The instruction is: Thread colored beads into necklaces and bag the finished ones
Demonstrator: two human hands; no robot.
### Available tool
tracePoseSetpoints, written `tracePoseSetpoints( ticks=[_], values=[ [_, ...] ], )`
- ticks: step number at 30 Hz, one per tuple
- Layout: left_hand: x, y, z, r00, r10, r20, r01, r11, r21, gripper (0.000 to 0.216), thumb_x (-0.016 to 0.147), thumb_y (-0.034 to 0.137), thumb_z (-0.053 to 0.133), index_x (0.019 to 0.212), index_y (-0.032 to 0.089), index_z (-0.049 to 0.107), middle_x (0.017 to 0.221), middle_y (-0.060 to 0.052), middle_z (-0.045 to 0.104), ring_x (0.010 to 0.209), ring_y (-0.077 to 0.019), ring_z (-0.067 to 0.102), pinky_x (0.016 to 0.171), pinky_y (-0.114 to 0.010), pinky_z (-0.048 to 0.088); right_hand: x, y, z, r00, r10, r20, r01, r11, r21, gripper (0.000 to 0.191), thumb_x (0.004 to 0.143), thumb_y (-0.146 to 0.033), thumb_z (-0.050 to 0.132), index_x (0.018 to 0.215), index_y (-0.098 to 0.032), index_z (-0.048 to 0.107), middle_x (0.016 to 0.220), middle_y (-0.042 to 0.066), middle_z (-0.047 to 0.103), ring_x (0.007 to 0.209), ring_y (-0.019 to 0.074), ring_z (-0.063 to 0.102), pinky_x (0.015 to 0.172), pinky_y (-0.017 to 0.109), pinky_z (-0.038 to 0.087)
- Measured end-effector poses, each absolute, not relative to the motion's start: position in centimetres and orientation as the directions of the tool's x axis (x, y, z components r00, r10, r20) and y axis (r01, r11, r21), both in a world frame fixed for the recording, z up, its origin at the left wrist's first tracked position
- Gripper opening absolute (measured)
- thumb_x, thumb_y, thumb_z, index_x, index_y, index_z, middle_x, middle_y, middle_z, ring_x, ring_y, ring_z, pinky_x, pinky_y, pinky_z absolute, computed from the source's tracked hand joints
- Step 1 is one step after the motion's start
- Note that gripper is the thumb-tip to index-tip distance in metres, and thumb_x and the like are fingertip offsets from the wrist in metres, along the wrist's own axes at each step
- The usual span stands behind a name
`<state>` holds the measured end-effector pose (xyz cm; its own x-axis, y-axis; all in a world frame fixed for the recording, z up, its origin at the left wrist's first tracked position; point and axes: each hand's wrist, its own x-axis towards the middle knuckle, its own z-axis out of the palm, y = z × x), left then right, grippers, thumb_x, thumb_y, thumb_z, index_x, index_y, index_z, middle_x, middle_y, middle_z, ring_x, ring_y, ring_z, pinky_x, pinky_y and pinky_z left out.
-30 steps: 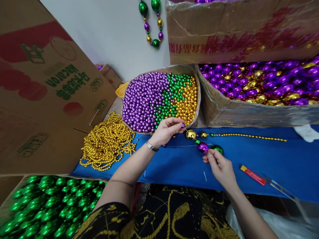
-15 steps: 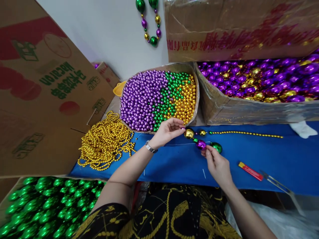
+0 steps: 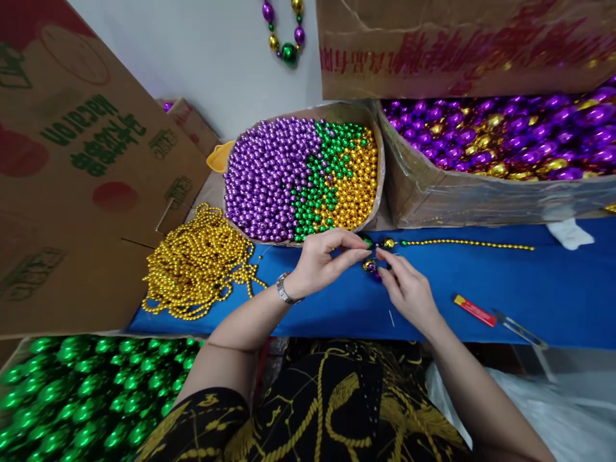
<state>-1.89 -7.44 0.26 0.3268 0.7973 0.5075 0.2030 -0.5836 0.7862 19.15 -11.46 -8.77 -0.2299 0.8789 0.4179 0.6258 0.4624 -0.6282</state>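
Note:
My left hand (image 3: 321, 263) and my right hand (image 3: 407, 290) meet over the blue table cover (image 3: 553, 289), fingertips pinched together. Between them sits a cluster of large beads (image 3: 371, 264), gold and purple, partly hidden by my fingers. A thin gold bead strand (image 3: 462, 243) runs right from a small gold bead (image 3: 389, 243) near my fingertips. Just behind my hands stands a round container (image 3: 375, 128) filled with small purple, green and gold beads.
A heap of gold bead strands (image 3: 197, 263) lies at the left. A box of large purple and gold beads (image 3: 505, 138) stands at the right, a box of green beads (image 3: 81, 398) at bottom left. A red lighter (image 3: 474, 310) and metal tweezers (image 3: 520, 330) lie on the cover.
My right hand has moved up and left to join my left hand at the large beads, which now bunch under my fingers. The view has tilted down slightly.

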Motion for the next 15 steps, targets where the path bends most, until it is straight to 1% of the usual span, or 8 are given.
tracePoseSetpoints(
  ticks=[2, 4, 6, 8, 9, 10, 12, 15],
  values=[
    [-1.8, -7.7, 0.6, 0.267, 0.807, 0.527, 0.14, -0.574, 0.807, 0.006, 0.085, 0.022, 0.07, 0.084, 0.017, 0.07, 0.086, -0.004, 0.075, 0.083, -0.0116, 0.07, 0.077, -0.025, 0.057, 18.3, -10.9, -8.2, -0.263, 0.852, 0.453, 0.556, 0.517, -0.651, 0.025, 0.099, -0.028, 0.045, 0.114, -0.022, 0.064, 0.104, 0.007, 0.072, 0.093, 0.0174, 0.069, 0.083, 0.03, 0.056],
    [-1.8, -7.8, -0.2, 0.202, 0.833, 0.515, 0.036, -0.532, 0.846, 0.007, 0.088, 0.024, 0.066, 0.088, 0.018, 0.069, 0.088, -0.004, 0.074, 0.084, -0.0114, 0.07, 0.078, -0.026, 0.057, 18.1, -10.7, -8.2, -0.266, 0.861, 0.433, 0.522, 0.506, -0.687, 0.023, 0.1, -0.03, 0.044, 0.099, -0.021, 0.066, 0.091, 0.006, 0.072, 0.079, 0.0154, 0.068, 0.072, 0.028, 0.056],
    [-1.3, -7.8, -2.3, 0.191, 0.857, 0.479, -0.061, -0.477, 0.877, 0.018, 0.09, 0.029, 0.064, 0.105, 0.02, 0.066, 0.104, -0.006, 0.073, 0.095, -0.0138, 0.069, 0.083, -0.029, 0.057, 18.2, -10.7, -8.0, -0.234, 0.902, 0.363, 0.475, 0.432, -0.767, 0.025, 0.1, -0.033, 0.043, 0.093, -0.021, 0.064, 0.079, 0.003, 0.069, 0.066, 0.0125, 0.065, 0.063, 0.025, 0.053],
    [-0.2, -7.9, -5.3, 0.296, 0.843, 0.45, -0.05, -0.457, 0.888, 0.048, 0.084, 0.038, 0.07, 0.127, 0.021, 0.055, 0.126, -0.011, 0.064, 0.112, -0.0201, 0.064, 0.093, -0.036, 0.055, 18.3, -10.9, -7.1, -0.194, 0.937, 0.289, 0.372, 0.343, -0.862, 0.025, 0.101, -0.036, 0.043, 0.095, -0.021, 0.062, 0.067, -0.001, 0.062, 0.056, 0.0097, 0.059, 0.056, 0.022, 0.049],
    [0.7, -7.9, -6.9, 0.392, 0.811, 0.434, -0.001, -0.472, 0.882, 0.062, 0.079, 0.041, 0.074, 0.132, 0.02, 0.051, 0.131, -0.014, 0.061, 0.117, -0.0235, 0.061, 0.096, -0.039, 0.052, 18.3, -11.1, -6.3, -0.18, 0.948, 0.263, 0.31, 0.308, -0.9, 0.024, 0.1, -0.037, 0.044, 0.097, -0.021, 0.062, 0.063, -0.003, 0.059, 0.054, 0.009, 0.057, 0.054, 0.022, 0.047],
    [1.7, -8.0, -8.4, 0.504, 0.761, 0.409, 0.063, -0.505, 0.861, 0.067, 0.076, 0.043, 0.076, 0.132, 0.018, 0.051, 0.13, -0.015, 0.061, 0.118, -0.0256, 0.06, 0.099, -0.042, 0.05, 18.2, -11.2, -5.3, -0.169, 0.954, 0.246, 0.247, 0.283, -0.927, 0.024, 0.1, -0.038, 0.045, 0.098, -0.021, 0.062, 0.061, -0.004, 0.056, 0.054, 0.0088, 0.055, 0.054, 0.022, 0.047],
    [3.6, -8.2, -11.1, 0.692, 0.637, 0.338, 0.175, -0.603, 0.778, 0.049, 0.082, 0.043, 0.07, 0.122, 0.016, 0.059, 0.114, -0.012, 0.067, 0.108, -0.0245, 0.062, 0.103, -0.045, 0.045, 18.4, -11.6, -3.0, -0.138, 0.956, 0.259, 0.118, 0.276, -0.954, 0.022, 0.098, -0.039, 0.049, 0.098, -0.022, 0.063, 0.061, -0.005, 0.054, 0.054, 0.009, 0.055, 0.054, 0.023, 0.047],
    [4.9, -8.4, -13.2, 0.829, 0.504, 0.242, 0.303, -0.769, 0.562, 0.021, 0.094, 0.03, 0.053, 0.107, 0.019, 0.065, 0.102, -0.007, 0.07, 0.1, -0.0203, 0.063, 0.113, -0.051, 0.03, 21.3, -12.2, 0.2, 0.04, 0.936, 0.351, -0.005, 0.351, -0.936, 0.014, 0.096, -0.037, 0.055, 0.094, -0.025, 0.062, 0.058, -0.005, 0.045, 0.049, 0.009, 0.048, 0.048, 0.024, 0.042]
  ],
)
